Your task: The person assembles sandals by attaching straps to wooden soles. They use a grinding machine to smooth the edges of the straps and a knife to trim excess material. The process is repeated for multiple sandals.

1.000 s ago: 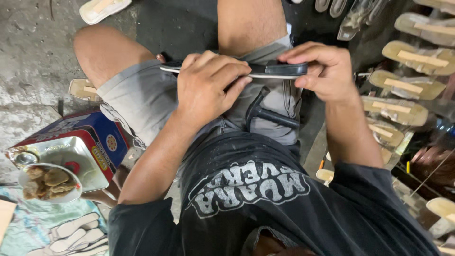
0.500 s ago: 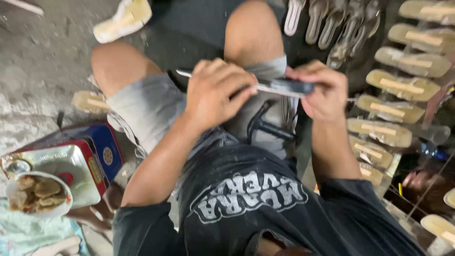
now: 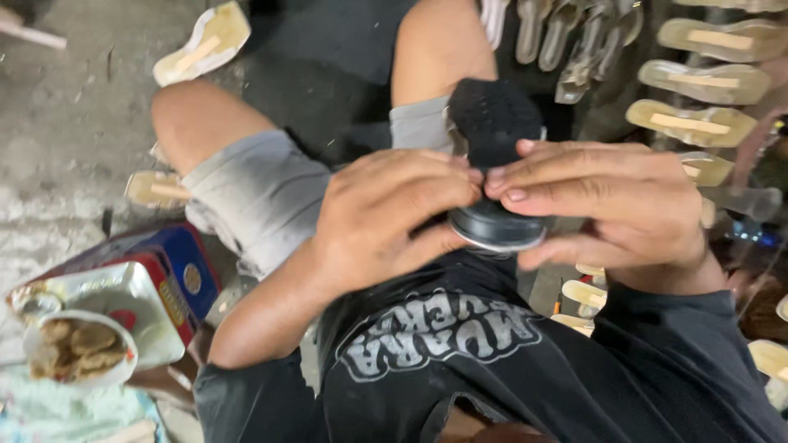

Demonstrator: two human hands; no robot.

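Observation:
I sit with both knees bent and hold a black sandal sole (image 3: 492, 119) up in front of me, seen end-on. Its upper face is rough and dark, and its lower end shows a grey rim. My left hand (image 3: 386, 221) grips the sole from the left, fingers curled over it. From the right, my right hand (image 3: 607, 205) closes on it with fingers stretched across. The fingertips of both hands meet at the sole's middle. My hands hide much of the sole and my lap.
Rows of pale sandal insoles (image 3: 698, 82) lie at the right. One loose insole (image 3: 201, 45) rests on the concrete floor at the upper left. A blue and red tin (image 3: 164, 271) with a metal lid and a bowl of brownish pieces (image 3: 78, 344) stand at the lower left.
The sole lay flat and sideways across my lap between both hands; now it is turned end-on and raised closer to me. The hammer on my lap is hidden.

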